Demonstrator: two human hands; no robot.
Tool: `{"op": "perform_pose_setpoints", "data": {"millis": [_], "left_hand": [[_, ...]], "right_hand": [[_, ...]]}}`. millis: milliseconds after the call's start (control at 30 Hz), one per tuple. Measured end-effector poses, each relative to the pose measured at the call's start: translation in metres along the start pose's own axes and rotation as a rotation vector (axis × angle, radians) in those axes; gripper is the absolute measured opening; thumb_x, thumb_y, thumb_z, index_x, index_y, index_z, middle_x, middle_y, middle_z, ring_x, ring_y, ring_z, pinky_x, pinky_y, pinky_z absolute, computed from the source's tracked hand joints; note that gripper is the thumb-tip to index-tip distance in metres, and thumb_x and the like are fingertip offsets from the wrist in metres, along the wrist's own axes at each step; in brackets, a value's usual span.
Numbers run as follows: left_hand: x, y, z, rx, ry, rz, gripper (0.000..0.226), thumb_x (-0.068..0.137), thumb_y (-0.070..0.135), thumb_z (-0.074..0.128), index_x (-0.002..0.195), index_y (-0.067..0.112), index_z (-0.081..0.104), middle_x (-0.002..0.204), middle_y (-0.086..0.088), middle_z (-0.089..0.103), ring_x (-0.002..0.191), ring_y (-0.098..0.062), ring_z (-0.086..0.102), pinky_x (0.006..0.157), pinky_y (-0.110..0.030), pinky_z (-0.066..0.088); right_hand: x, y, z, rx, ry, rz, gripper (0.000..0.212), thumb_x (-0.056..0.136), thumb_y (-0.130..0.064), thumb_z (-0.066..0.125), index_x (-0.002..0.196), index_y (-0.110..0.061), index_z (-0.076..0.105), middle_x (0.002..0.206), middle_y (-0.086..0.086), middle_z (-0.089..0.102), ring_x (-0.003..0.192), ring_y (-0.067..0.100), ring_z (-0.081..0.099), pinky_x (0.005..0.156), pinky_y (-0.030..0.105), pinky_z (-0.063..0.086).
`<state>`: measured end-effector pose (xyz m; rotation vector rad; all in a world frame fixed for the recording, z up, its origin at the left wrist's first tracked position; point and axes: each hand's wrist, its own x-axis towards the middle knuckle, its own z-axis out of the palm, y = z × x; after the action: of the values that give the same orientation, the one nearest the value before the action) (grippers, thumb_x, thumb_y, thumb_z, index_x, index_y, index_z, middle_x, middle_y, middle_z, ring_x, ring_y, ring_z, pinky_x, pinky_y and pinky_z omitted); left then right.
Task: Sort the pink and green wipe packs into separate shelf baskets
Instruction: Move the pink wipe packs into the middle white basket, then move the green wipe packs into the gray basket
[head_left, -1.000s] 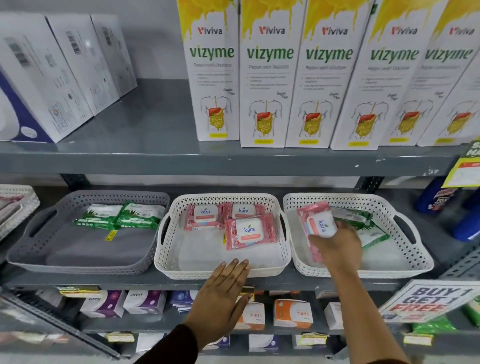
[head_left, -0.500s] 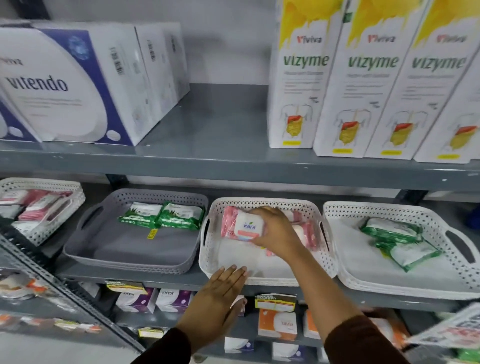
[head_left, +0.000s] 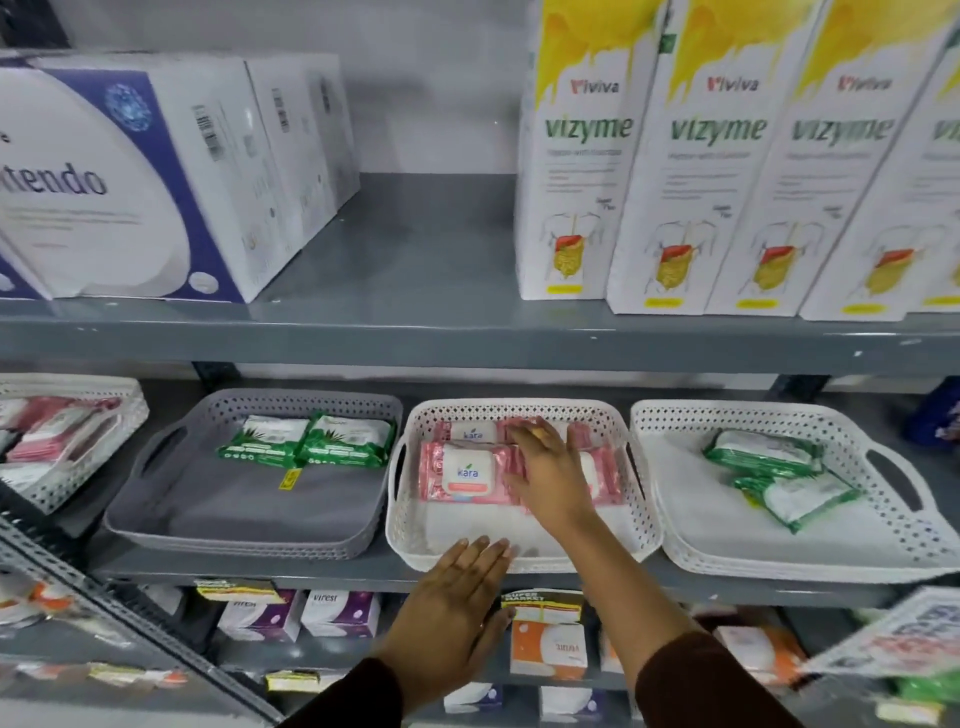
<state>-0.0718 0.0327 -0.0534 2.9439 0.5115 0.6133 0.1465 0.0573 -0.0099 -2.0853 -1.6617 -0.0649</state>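
Three baskets stand side by side on the middle shelf. The grey basket (head_left: 156, 499) on the left holds two green wipe packs (head_left: 306, 440). The middle white basket (head_left: 410, 540) holds several pink wipe packs (head_left: 465, 470). My right hand (head_left: 550, 470) lies flat on the pink packs there, fingers spread, gripping nothing. The right white basket (head_left: 883, 551) holds two green wipe packs (head_left: 769, 467). My left hand (head_left: 452, 608) rests open against the front rim of the middle basket.
Another white basket (head_left: 104, 467) with pink packs sits at the far left. Tall yellow-and-white boxes (head_left: 701, 171) and white-and-blue boxes (head_left: 130, 176) stand on the upper shelf. Small boxes (head_left: 337, 613) and price tags line the lower shelf. A sign (head_left: 904, 644) hangs at the right.
My right hand carried a pink pack from the right basket to the middle basket, set it down at the front left and let go. My left hand stayed at the rim.
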Motion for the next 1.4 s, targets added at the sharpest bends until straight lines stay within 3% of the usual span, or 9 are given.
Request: {"op": "perform_pose_setpoints", "data": {"millis": [233,467,567,667,900,1033,1133,1300,1400], "left_hand": [[0.045,0.045,0.028,0.001,-0.051,0.036,0.057,0.104,0.044,0.03,0.147,0.008,0.036,0.15,-0.008,0.042,0.138,-0.024,0.038,0.115,-0.044,0.028],[0.082,0.09,0.049,0.072,-0.036,0.055,0.056,0.101,0.044,0.036,0.142,0.008,0.045,0.145,-0.009,0.05,0.134,-0.024,0.043,0.118,-0.041,0.02],[0.09,0.101,0.053,0.088,-0.032,0.023,0.055,0.1,0.044,0.037,0.14,0.008,0.048,0.142,-0.01,0.053,0.132,-0.024,0.046,0.115,-0.046,0.02],[0.091,0.107,0.053,0.075,-0.023,-0.011,0.055,0.1,0.044,0.035,0.14,0.009,0.049,0.141,-0.009,0.054,0.132,-0.023,0.047,0.114,-0.047,0.022],[0.091,0.11,0.05,0.024,-0.029,-0.018,0.053,0.102,0.041,0.034,0.141,0.007,0.046,0.144,-0.009,0.05,0.135,-0.023,0.043,0.118,-0.032,0.013],[0.089,0.108,0.05,0.026,-0.055,-0.012,0.055,0.104,0.043,0.028,0.146,0.008,0.039,0.149,-0.009,0.044,0.14,-0.021,0.036,0.119,-0.033,0.011],[0.088,0.107,0.049,0.033,-0.072,-0.016,0.056,0.104,0.045,0.025,0.148,0.011,0.035,0.152,-0.007,0.04,0.142,-0.019,0.031,0.119,-0.031,0.007],[0.087,0.102,0.048,0.035,-0.082,-0.002,0.055,0.105,0.044,0.026,0.148,0.013,0.035,0.152,-0.005,0.04,0.142,-0.018,0.031,0.119,-0.031,0.009],[0.085,0.099,0.047,0.035,-0.089,0.018,0.054,0.105,0.043,0.028,0.147,0.012,0.037,0.15,-0.005,0.042,0.141,-0.018,0.032,0.119,-0.032,0.012]], "right_hand": [[-0.038,0.087,-0.061,0.022,0.382,0.28,0.028,0.088,-0.013,0.067,0.115,-0.008,0.069,0.119,0.015,0.068,0.116,0.034,0.057,0.103,0.053,0.043],[-0.078,0.2,-0.111,-0.154,-0.151,1.039,0.053,0.095,-0.045,0.048,0.136,-0.012,0.049,0.141,0.021,0.047,0.126,0.039,0.044,0.101,0.05,0.044],[-0.083,0.22,-0.114,-0.073,-0.27,0.931,0.058,0.094,-0.05,0.051,0.146,-0.027,0.037,0.156,0.023,0.025,0.14,0.044,0.025,0.107,0.057,0.033],[-0.085,0.224,-0.108,-0.118,-0.31,0.819,0.054,0.094,-0.046,0.054,0.142,-0.025,0.043,0.153,0.025,0.032,0.136,0.045,0.033,0.107,0.052,0.039],[-0.089,0.191,-0.105,-0.101,-0.315,0.677,0.014,0.089,-0.008,0.059,0.097,-0.009,0.071,0.101,0.009,0.071,0.097,0.027,0.066,0.084,0.033,0.055],[-0.095,0.199,-0.121,0.139,-0.272,0.614,0.041,0.081,0.01,0.055,0.063,-0.023,0.071,0.089,-0.003,0.069,0.078,0.016,0.062,0.067,0.021,0.046],[-0.094,0.207,-0.125,0.256,-0.135,0.708,0.02,0.08,-0.001,0.068,0.092,-0.017,0.072,0.111,0.001,0.07,0.085,0.017,0.063,0.071,0.023,0.047],[-0.097,0.195,-0.108,0.156,-0.264,0.896,0.094,0.066,-0.048,0.08,0.137,-0.009,0.031,0.115,0.011,0.061,0.102,0.031,0.062,0.077,0.035,0.05],[-0.095,0.198,-0.101,0.005,-0.279,0.959,0.09,0.063,-0.039,0.087,0.131,-0.006,0.037,0.115,0.012,0.065,0.105,0.032,0.063,0.083,0.038,0.054]]}}
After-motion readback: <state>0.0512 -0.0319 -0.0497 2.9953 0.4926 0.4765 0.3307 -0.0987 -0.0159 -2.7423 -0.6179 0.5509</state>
